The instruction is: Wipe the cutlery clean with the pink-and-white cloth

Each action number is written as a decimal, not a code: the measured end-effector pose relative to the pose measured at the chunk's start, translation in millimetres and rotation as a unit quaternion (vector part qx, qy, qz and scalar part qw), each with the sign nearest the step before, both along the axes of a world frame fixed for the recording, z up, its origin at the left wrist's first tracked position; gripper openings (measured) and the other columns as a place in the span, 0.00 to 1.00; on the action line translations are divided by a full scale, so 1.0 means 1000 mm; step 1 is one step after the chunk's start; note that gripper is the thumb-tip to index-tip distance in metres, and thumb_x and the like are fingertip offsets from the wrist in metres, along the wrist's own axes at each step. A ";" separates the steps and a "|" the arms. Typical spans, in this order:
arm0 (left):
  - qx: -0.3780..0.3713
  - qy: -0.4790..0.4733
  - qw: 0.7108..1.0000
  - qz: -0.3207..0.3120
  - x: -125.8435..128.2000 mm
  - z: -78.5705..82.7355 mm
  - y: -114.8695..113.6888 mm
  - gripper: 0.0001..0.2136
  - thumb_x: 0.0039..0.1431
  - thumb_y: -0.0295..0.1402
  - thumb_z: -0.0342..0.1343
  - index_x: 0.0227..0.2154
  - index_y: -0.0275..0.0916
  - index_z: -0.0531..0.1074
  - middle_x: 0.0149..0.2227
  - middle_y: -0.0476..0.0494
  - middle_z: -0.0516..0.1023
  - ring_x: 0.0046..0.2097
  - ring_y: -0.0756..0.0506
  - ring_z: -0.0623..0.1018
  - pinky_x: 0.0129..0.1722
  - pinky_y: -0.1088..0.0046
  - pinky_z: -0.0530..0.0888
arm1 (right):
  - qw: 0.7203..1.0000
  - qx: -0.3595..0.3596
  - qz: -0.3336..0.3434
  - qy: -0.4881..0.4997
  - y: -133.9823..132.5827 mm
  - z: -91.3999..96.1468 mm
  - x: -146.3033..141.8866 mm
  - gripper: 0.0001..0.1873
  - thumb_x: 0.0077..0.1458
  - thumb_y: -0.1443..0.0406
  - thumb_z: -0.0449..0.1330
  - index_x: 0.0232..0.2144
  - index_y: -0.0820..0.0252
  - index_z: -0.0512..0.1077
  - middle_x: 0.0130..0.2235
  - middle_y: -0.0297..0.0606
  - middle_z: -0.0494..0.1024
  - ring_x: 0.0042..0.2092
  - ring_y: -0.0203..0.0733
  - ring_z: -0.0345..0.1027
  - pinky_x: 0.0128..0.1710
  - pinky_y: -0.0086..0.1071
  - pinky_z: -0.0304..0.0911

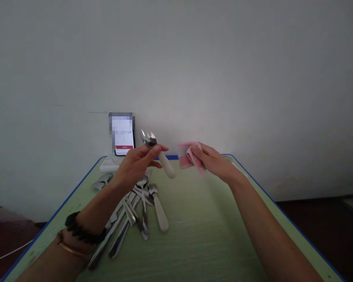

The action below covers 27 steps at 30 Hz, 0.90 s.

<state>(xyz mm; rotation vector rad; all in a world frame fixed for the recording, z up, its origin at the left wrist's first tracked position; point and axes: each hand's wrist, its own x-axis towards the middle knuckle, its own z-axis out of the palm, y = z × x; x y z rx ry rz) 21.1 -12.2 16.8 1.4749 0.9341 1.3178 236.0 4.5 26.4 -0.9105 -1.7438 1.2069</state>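
Note:
Above the table, my left hand (144, 158) is closed around a fork (167, 165) with a pale handle. Its metal tines point up and to the left, and the handle slants down to the right. To the right of it, my right hand (213, 158) pinches a crumpled pink and white cloth (191, 156), slightly blurred. A gap separates the cloth from the fork. Below my left hand lies a heap of metal cutlery (132, 211), with knives and spoons crossing one another. A second pale-handled fork (161, 213) rests at the heap's right side.
A phone (124, 137) with a lit screen stands upright on a white base (107, 164) at the back left. Two spoons (102, 181) lie near the left edge. The green table (200, 243) has a blue rim, and a grey wall (223, 78) rises behind it.

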 end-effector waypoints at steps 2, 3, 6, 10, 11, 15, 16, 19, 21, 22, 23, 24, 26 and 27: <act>-0.015 0.011 0.998 -0.067 0.000 0.001 -0.002 0.16 0.54 0.46 0.54 0.30 0.35 0.73 0.33 0.47 0.74 0.38 0.49 0.74 0.40 0.72 0.73 | 0.993 -0.037 -0.061 0.095 0.005 -0.006 -0.004 0.19 0.52 0.49 0.55 0.38 0.54 0.72 0.30 0.31 0.75 0.32 0.36 0.68 0.36 0.30 0.63; -0.031 0.021 0.993 -0.108 0.001 0.001 -0.004 0.17 0.56 0.47 0.52 0.30 0.35 0.72 0.32 0.47 0.74 0.37 0.49 0.75 0.41 0.71 0.72 | 0.985 -0.069 -0.076 0.135 0.006 -0.008 -0.006 0.19 0.52 0.49 0.54 0.37 0.54 0.72 0.30 0.31 0.75 0.32 0.36 0.69 0.36 0.31 0.64; -0.108 0.061 0.973 -0.194 0.006 0.001 -0.011 0.18 0.58 0.49 0.46 0.32 0.37 0.67 0.25 0.51 0.70 0.27 0.51 0.74 0.29 0.73 0.73 | 0.958 -0.173 -0.072 0.219 0.009 -0.014 -0.014 0.20 0.54 0.48 0.51 0.36 0.55 0.71 0.31 0.33 0.77 0.31 0.37 0.70 0.35 0.33 0.65; -0.205 0.073 0.952 -0.216 0.008 0.003 -0.018 0.16 0.60 0.48 0.43 0.35 0.39 0.64 0.22 0.58 0.56 0.18 0.57 0.60 0.14 0.86 0.56 | 0.931 -0.231 -0.061 0.274 0.010 -0.016 -0.019 0.22 0.56 0.48 0.48 0.34 0.57 0.72 0.31 0.36 0.78 0.32 0.38 0.71 0.34 0.33 0.65; -0.220 0.077 0.945 -0.229 0.007 0.004 -0.019 0.15 0.60 0.47 0.45 0.34 0.39 0.64 0.22 0.57 0.57 0.19 0.57 0.59 0.14 0.87 0.55 | 0.928 -0.237 -0.058 0.283 0.010 -0.016 -0.020 0.22 0.56 0.49 0.48 0.34 0.57 0.72 0.31 0.36 0.78 0.33 0.38 0.71 0.34 0.33 0.65; -0.182 0.114 0.932 -0.291 0.005 0.008 -0.022 0.13 0.59 0.43 0.48 0.30 0.36 0.64 0.25 0.53 0.63 0.22 0.57 0.60 0.18 0.85 0.60 | 0.916 -0.244 -0.028 0.316 0.010 -0.014 -0.019 0.22 0.59 0.51 0.45 0.37 0.58 0.72 0.34 0.37 0.79 0.36 0.39 0.72 0.37 0.34 0.65; -0.164 0.117 0.936 -0.288 0.006 0.008 -0.023 0.14 0.60 0.43 0.47 0.30 0.36 0.64 0.25 0.53 0.63 0.22 0.57 0.60 0.18 0.84 0.60 | 0.914 -0.245 -0.016 0.322 0.010 -0.012 -0.019 0.23 0.60 0.51 0.43 0.37 0.58 0.72 0.35 0.38 0.79 0.36 0.40 0.72 0.38 0.34 0.65; -0.145 0.118 0.958 -0.215 0.009 0.007 -0.021 0.16 0.60 0.46 0.44 0.30 0.37 0.64 0.22 0.54 0.62 0.19 0.57 0.58 0.14 0.85 0.57 | 0.910 -0.244 0.014 0.336 0.007 -0.008 -0.021 0.24 0.61 0.52 0.40 0.37 0.58 0.71 0.34 0.37 0.79 0.36 0.40 0.72 0.38 0.35 0.65; -0.144 0.133 0.967 -0.162 0.013 0.004 -0.019 0.16 0.60 0.47 0.43 0.30 0.38 0.62 0.21 0.55 0.61 0.18 0.57 0.57 0.12 0.86 0.56 | 0.909 -0.246 0.024 0.337 0.005 -0.006 -0.024 0.23 0.60 0.52 0.42 0.36 0.57 0.71 0.33 0.36 0.78 0.35 0.40 0.71 0.37 0.35 0.65; -0.141 0.143 0.969 -0.144 0.015 0.002 -0.018 0.16 0.60 0.47 0.42 0.29 0.39 0.61 0.20 0.56 0.61 0.17 0.57 0.57 0.12 0.87 0.55 | 0.908 -0.248 0.026 0.336 0.004 -0.006 -0.026 0.21 0.60 0.52 0.44 0.35 0.57 0.71 0.32 0.36 0.78 0.34 0.39 0.71 0.36 0.35 0.65; -0.135 0.152 0.970 -0.130 0.017 0.000 -0.017 0.15 0.60 0.47 0.42 0.29 0.39 0.61 0.20 0.57 0.60 0.17 0.57 0.56 0.11 0.87 0.55 | 0.907 -0.251 0.025 0.337 0.003 -0.006 -0.028 0.20 0.59 0.52 0.46 0.34 0.57 0.71 0.30 0.35 0.77 0.32 0.39 0.70 0.36 0.34 0.65; -0.127 0.158 0.972 -0.116 0.019 -0.002 -0.016 0.14 0.60 0.46 0.43 0.30 0.40 0.60 0.20 0.57 0.61 0.16 0.57 0.56 0.11 0.87 0.55 | 0.906 -0.252 0.023 0.339 0.001 -0.007 -0.031 0.18 0.58 0.53 0.48 0.32 0.58 0.71 0.28 0.34 0.77 0.31 0.38 0.69 0.35 0.33 0.65; -0.105 0.160 0.978 -0.081 0.022 -0.006 -0.014 0.12 0.60 0.44 0.44 0.30 0.41 0.57 0.18 0.59 0.61 0.15 0.57 0.56 0.10 0.87 0.54 | 0.907 -0.244 0.018 0.344 -0.001 -0.009 -0.037 0.16 0.56 0.53 0.52 0.29 0.58 0.71 0.25 0.32 0.75 0.28 0.36 0.68 0.34 0.31 0.64; -0.093 0.158 0.981 -0.062 0.023 -0.008 -0.013 0.11 0.60 0.43 0.44 0.31 0.42 0.56 0.17 0.60 0.61 0.14 0.57 0.57 0.10 0.87 0.54 | 0.910 -0.235 0.015 0.341 -0.003 -0.010 -0.040 0.15 0.54 0.54 0.55 0.28 0.59 0.70 0.24 0.31 0.74 0.27 0.35 0.67 0.33 0.30 0.64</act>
